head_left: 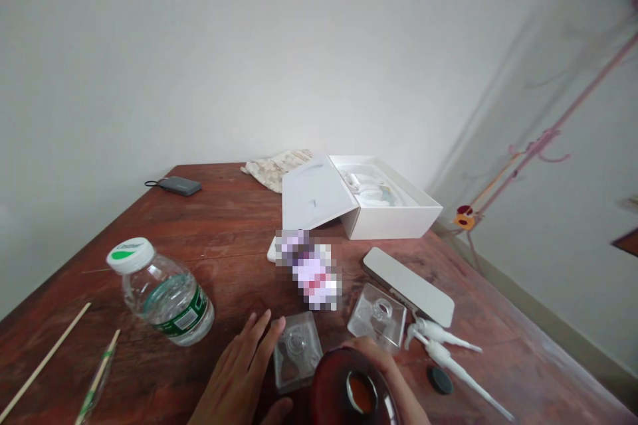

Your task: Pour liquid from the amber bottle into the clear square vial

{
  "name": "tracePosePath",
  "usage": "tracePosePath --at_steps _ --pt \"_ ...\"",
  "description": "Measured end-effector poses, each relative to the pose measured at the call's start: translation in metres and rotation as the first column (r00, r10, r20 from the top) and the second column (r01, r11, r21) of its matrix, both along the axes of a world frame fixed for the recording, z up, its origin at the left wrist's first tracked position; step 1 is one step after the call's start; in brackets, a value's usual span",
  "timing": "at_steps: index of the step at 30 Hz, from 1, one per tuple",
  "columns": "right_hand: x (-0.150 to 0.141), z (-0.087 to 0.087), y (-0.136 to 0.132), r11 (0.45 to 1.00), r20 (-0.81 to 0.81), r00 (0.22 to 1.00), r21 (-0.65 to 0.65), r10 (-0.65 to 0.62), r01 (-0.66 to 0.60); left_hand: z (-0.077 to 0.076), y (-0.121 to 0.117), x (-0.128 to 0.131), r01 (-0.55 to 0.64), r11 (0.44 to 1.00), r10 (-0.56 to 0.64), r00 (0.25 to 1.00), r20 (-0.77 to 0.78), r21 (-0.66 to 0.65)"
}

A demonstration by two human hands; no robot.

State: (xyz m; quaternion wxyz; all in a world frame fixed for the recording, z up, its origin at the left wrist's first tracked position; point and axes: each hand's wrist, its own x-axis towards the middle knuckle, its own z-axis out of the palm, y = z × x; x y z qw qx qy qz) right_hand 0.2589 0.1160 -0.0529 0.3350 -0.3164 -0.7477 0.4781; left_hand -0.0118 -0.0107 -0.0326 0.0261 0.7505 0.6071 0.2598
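Observation:
My right hand (pixel 386 365) wraps round a dark red glass bottle (pixel 351 392) with an open neck, at the bottom centre of the view. My left hand (pixel 239 375) lies flat on the wooden table (pixel 234 212) with fingers spread, its fingertips touching a clear square plastic piece (pixel 298 348). A second clear square piece (pixel 377 315) lies just beyond my right hand. Two white pump nozzles (pixel 443 345) and a small black cap (pixel 440 380) lie to the right of the bottle.
A water bottle (pixel 162 292) with a white and green cap stands at the left, near wooden sticks (pixel 47 358). An open white box (pixel 359 199), a flat white lid (pixel 409 285), a blurred-out item (pixel 309 269), a cloth (pixel 276 166) and a grey device (pixel 178 185) lie farther back.

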Motion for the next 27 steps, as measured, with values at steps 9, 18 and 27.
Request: tracePosePath --at_steps 9,18,27 --pt "-0.009 0.033 -0.037 0.996 -0.097 0.992 -0.022 -0.085 0.083 -0.007 0.003 -0.004 0.002 0.999 -0.002 1.0 0.004 -0.046" --pt "-0.016 0.024 -0.047 0.99 -0.241 0.968 -0.137 -0.069 0.036 -0.021 0.004 -0.007 0.021 1.0 -0.021 0.997 0.079 -0.002" --pt "-0.016 0.044 -0.048 0.997 -0.299 0.954 -0.058 0.021 -0.041 -0.022 0.005 -0.008 0.03 0.999 -0.028 0.996 0.079 -0.021"
